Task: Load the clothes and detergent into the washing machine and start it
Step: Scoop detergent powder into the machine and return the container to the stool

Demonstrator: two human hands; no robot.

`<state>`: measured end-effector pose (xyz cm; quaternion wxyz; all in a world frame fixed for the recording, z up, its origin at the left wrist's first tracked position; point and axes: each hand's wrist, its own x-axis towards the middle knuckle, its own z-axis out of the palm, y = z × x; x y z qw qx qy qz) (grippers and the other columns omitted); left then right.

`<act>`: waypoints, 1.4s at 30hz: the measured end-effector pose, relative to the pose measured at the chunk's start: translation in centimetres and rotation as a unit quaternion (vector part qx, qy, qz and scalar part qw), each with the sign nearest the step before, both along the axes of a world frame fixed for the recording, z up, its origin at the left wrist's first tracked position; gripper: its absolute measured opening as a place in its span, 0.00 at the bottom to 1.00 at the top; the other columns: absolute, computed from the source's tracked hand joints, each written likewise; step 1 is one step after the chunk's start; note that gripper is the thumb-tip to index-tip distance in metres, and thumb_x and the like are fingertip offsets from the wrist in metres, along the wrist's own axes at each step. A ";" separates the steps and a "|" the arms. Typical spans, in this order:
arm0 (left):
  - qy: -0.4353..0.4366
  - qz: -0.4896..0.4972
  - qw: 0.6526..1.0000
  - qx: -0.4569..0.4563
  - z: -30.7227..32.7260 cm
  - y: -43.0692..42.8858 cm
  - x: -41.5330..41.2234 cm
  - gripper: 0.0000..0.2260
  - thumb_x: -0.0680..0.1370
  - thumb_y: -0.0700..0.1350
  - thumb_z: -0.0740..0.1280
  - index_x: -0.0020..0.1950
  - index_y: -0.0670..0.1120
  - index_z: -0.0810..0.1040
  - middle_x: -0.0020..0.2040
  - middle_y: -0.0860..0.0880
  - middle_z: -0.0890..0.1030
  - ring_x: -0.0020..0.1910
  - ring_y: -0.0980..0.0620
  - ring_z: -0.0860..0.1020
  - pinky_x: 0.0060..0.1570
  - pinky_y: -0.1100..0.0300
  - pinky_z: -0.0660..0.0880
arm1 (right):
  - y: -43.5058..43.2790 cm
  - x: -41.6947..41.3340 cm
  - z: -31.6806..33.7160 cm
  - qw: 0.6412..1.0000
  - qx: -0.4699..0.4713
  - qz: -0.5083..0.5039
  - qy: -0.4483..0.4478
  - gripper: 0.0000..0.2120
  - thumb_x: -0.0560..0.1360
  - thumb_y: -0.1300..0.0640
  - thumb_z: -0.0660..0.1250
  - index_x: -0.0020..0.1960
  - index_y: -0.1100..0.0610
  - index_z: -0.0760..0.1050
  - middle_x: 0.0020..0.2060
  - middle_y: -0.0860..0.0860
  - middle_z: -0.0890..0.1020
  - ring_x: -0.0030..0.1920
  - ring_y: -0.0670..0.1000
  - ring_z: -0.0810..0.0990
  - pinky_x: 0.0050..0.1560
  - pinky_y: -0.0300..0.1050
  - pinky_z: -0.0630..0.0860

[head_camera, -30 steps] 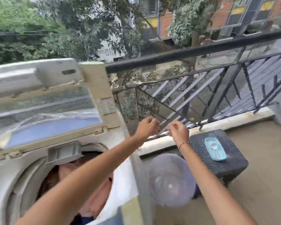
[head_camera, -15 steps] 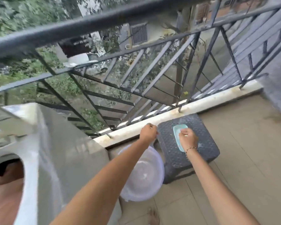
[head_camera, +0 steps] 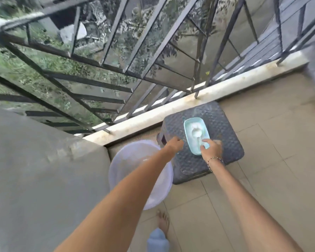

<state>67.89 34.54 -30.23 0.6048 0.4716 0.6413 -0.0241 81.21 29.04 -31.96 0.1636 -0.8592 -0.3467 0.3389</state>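
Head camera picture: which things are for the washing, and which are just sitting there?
For the washing: teal tub of white powder, white spoon in it, right hand at the spoon, left hand beside the tub, washing machine.
Just sitting there: woven stool under the tub, clear basin on the floor, railing.

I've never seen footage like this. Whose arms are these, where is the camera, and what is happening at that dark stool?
The camera sits on a person's head, looking down, so both arms are theirs. On the woven stool stands a turquoise tub of white powder, probably detergent, with a white spoon. The right hand seems to pinch the spoon's handle; the left hand is curled beside the tub, contact unclear. A pale basin stands on the floor beside the washing machine.
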 end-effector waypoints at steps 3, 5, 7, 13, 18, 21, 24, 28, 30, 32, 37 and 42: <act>-0.019 -0.011 0.999 -0.031 -0.6 -0.1 0.9 0.20 0.80 0.49 0.60 0.66 0.36 0.69 0.63 0.40 0.74 0.60 0.42 0.74 0.54 0.54 0.72 | 0.6 0.1 -1.1 1.000 -0.026 0.006 -0.003 0.17 0.74 0.59 0.66 0.63 0.60 0.76 0.62 0.63 0.70 0.61 0.62 0.72 0.64 0.48 0.68; -0.034 -0.015 0.998 -0.046 -0.1 0.1 1.3 0.15 0.82 0.46 0.59 0.65 0.41 0.68 0.57 0.45 0.74 0.53 0.47 0.74 0.48 0.59 0.70 | 1.0 0.2 -1.9 0.999 -0.032 0.011 -0.008 0.17 0.75 0.59 0.66 0.63 0.60 0.76 0.61 0.64 0.71 0.61 0.63 0.72 0.64 0.48 0.68; -0.037 -0.008 0.998 -0.059 -0.4 0.5 1.4 0.18 0.82 0.46 0.58 0.70 0.39 0.65 0.61 0.44 0.72 0.58 0.46 0.73 0.51 0.59 0.68 | 1.3 0.3 -2.4 0.999 -0.029 0.008 -0.017 0.16 0.74 0.60 0.66 0.61 0.61 0.77 0.60 0.64 0.72 0.59 0.64 0.73 0.64 0.48 0.67; -0.067 0.012 0.995 -0.074 -1.2 0.9 0.8 0.19 0.81 0.46 0.58 0.70 0.43 0.67 0.59 0.46 0.73 0.48 0.50 0.72 0.39 0.61 0.69 | 1.2 0.3 -3.1 0.999 -0.010 -0.026 -0.031 0.07 0.72 0.66 0.69 0.48 0.61 0.83 0.54 0.60 0.75 0.54 0.61 0.76 0.54 0.43 0.71; -0.074 0.031 0.993 -0.089 -0.9 0.1 -0.7 0.21 0.81 0.46 0.58 0.74 0.45 0.62 0.71 0.44 0.68 0.64 0.47 0.70 0.59 0.53 0.70 | 0.4 -0.7 -2.8 0.999 0.029 -0.014 -0.028 0.12 0.72 0.71 0.64 0.43 0.60 0.84 0.47 0.57 0.77 0.49 0.59 0.77 0.53 0.44 0.72; -0.077 0.032 0.994 -0.076 0.7 0.3 -1.7 0.18 0.83 0.48 0.54 0.70 0.42 0.67 0.65 0.43 0.72 0.56 0.49 0.71 0.54 0.54 0.70 | 0.2 -1.7 -1.6 0.998 0.050 0.011 -0.020 0.12 0.72 0.71 0.64 0.45 0.60 0.84 0.47 0.56 0.77 0.46 0.57 0.76 0.51 0.44 0.71; -0.098 0.087 0.990 -0.055 3.0 0.4 -3.1 0.21 0.83 0.57 0.48 0.61 0.46 0.72 0.57 0.45 0.75 0.48 0.50 0.74 0.44 0.58 0.69 | 0.5 -3.1 0.5 0.996 0.078 0.034 -0.006 0.11 0.72 0.70 0.65 0.46 0.59 0.84 0.44 0.54 0.76 0.46 0.57 0.76 0.49 0.45 0.72; -0.142 0.143 0.979 -0.027 7.4 0.9 -5.9 0.28 0.82 0.60 0.44 0.69 0.44 0.70 0.61 0.47 0.75 0.48 0.52 0.76 0.38 0.66 0.74 | 1.6 -5.6 5.1 0.989 0.125 0.075 0.031 0.10 0.73 0.67 0.66 0.47 0.57 0.84 0.42 0.50 0.73 0.42 0.51 0.73 0.45 0.39 0.68; -0.174 0.162 0.971 -0.008 10.4 0.9 -7.7 0.29 0.82 0.60 0.42 0.70 0.43 0.69 0.56 0.46 0.76 0.47 0.51 0.75 0.32 0.67 0.75 | 2.2 -7.3 7.8 0.982 0.150 0.108 0.043 0.10 0.73 0.65 0.67 0.49 0.56 0.84 0.43 0.51 0.74 0.41 0.51 0.73 0.42 0.38 0.67; -0.208 0.177 0.962 0.023 12.8 1.0 -9.3 0.31 0.81 0.61 0.40 0.68 0.45 0.71 0.52 0.46 0.77 0.45 0.49 0.77 0.35 0.63 0.77 | 3.0 -9.0 10.4 0.974 0.176 0.130 0.051 0.09 0.73 0.64 0.68 0.50 0.57 0.84 0.43 0.52 0.74 0.40 0.50 0.73 0.42 0.38 0.67; -0.242 0.235 0.935 0.111 18.9 0.3 -14.0 0.28 0.82 0.59 0.41 0.67 0.46 0.72 0.58 0.48 0.78 0.58 0.49 0.77 0.48 0.62 0.76 | 4.1 -13.9 16.8 0.955 0.232 0.176 0.052 0.09 0.72 0.61 0.70 0.51 0.57 0.84 0.43 0.52 0.74 0.40 0.51 0.75 0.48 0.40 0.71; -0.240 0.273 0.918 0.160 25.1 -1.3 -19.6 0.28 0.81 0.61 0.43 0.68 0.46 0.72 0.61 0.44 0.79 0.42 0.56 0.81 0.37 0.64 0.79 | 4.0 -19.5 23.5 0.927 0.299 0.216 0.058 0.09 0.70 0.57 0.73 0.49 0.59 0.84 0.39 0.52 0.74 0.39 0.49 0.73 0.46 0.40 0.70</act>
